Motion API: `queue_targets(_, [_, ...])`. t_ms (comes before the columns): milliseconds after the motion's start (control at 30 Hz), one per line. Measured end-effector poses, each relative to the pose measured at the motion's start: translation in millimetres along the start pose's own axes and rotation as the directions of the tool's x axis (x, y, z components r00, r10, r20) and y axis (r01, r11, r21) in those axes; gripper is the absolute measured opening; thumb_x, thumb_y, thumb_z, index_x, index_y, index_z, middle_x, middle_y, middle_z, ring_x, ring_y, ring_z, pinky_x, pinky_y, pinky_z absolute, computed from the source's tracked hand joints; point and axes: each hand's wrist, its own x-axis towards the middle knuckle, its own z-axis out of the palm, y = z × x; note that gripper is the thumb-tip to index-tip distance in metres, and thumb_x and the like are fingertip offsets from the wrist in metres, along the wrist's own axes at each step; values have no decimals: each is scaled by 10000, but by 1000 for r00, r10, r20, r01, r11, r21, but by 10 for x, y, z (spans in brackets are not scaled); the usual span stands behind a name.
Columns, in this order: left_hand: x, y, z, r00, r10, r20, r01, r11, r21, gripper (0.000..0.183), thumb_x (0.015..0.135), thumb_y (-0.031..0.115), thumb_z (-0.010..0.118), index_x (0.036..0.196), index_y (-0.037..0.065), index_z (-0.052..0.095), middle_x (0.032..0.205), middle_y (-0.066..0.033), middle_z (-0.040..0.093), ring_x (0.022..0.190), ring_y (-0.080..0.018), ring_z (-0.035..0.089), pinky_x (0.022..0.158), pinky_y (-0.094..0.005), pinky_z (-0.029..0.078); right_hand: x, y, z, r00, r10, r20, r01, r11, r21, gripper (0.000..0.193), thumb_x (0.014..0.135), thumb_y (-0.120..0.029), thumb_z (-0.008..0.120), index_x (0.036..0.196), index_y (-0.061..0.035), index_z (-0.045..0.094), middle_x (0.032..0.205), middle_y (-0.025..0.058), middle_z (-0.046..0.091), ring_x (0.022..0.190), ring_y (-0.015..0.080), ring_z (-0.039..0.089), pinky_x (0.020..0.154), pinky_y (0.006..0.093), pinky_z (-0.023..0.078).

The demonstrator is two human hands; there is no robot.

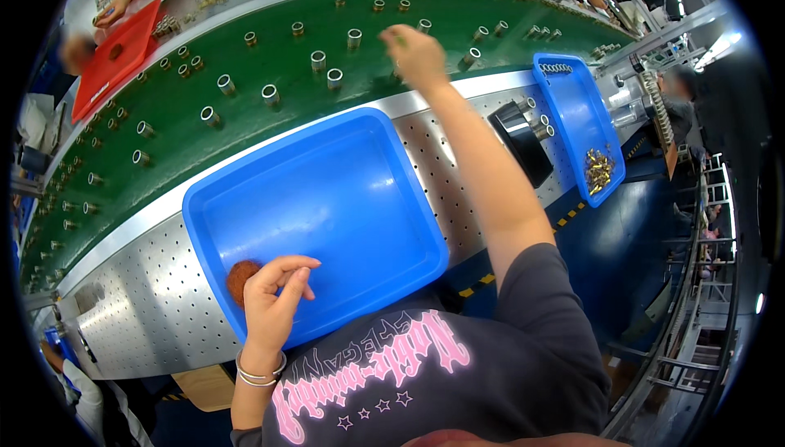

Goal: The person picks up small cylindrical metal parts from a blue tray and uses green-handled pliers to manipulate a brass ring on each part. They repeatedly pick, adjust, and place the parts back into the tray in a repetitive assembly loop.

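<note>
My right hand [416,56] reaches out over the green conveyor belt [286,62], fingers bent, with belt green showing between them. Nothing is visible in its grasp, though its underside is hidden. Short silver metal tubes stand around it, one tube [354,38] to its left and another tube [424,26] just beyond. Nearer to me, my left hand [276,293] hovers over the lower left of a large blue tray [327,202]. Its fingers are loosely bent, the thumb stands apart, and no object shows in it. Beside that hand lies a brown, rough, rounded pad [243,281], partly covered by it.
A smaller blue tray [582,112] at right holds brass-coloured pieces [598,170] and a row of silver rings. Next to it, a black holder [520,143] bears several tubes. Across the belt, another person's hand [112,10] is near a red tray [114,58]. Perforated metal [139,300] borders the belt.
</note>
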Motion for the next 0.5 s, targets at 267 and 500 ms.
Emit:
queue_targets(267, [81,-51,28,994,108,20,-107,993,-55,139,857,17,554,970,-35,617,681,-19,559,646,-86,544,609,-203,426,-172,1086,-838,912,409,-41,-390,830,-399,206,838,-287,588,929,-108,632,854,116,661,818,306,621,688,392,471])
queue_targets(500, [146,-19,67,983,183,-3,-183,982,-33,196,848,13,568,1039,-26,594,982,-90,563,896,-140,569,770,-250,471,-347,36,-764,851,393,347,-522,706,479,178,851,-243,615,841,-65,618,643,-48,509,507,10,341,449,187,236])
